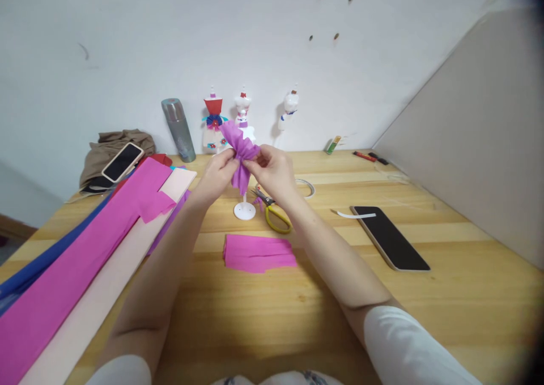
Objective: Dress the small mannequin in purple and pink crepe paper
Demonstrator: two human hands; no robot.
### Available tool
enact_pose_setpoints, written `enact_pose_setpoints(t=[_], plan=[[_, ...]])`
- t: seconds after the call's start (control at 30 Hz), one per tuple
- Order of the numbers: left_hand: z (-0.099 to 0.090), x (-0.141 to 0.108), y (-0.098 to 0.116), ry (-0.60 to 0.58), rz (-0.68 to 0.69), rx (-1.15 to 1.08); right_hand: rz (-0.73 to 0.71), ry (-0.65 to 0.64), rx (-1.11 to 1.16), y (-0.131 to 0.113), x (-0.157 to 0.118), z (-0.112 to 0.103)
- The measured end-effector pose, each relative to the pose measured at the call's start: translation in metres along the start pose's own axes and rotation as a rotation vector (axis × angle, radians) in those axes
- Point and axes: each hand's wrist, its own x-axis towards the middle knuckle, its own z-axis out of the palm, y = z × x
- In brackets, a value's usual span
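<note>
A gathered piece of purple crepe paper [241, 147] is pinched at its middle between both hands. My left hand [220, 170] is closed on its left side, and my right hand [275, 169] grips it from the right. Behind the paper stands a small white mannequin, partly hidden, on a round white base [244, 211]. Scissors with yellow handles [277, 218] lie beside that base, below my right hand. Nearer to me, a folded strip of pink crepe paper [259, 253] rests flat on the wooden table [255, 317].
Long sheets of crepe paper [85, 260] cover the left side, near a phone [123, 161] and brown cloth [97, 152]. A thermos [178, 130] and a dressed mannequin [214, 121] stand along the wall. A black tablet [393, 240] lies at right, near a partition [476, 124].
</note>
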Motion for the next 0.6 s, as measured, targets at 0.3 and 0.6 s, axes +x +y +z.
enact_pose_setpoints(t=[0.3, 0.6], plan=[[0.0013, -0.0031, 0.0094, -0.041, -0.012, 0.024, 0.022, 0.010, 0.054, -0.0010, 0.0019, -0.0036], [0.0008, -0.0048, 0.0087, -0.106, -0.056, -0.108, 0.119, -0.090, 0.239, 0.0068, 0.0095, -0.0066]])
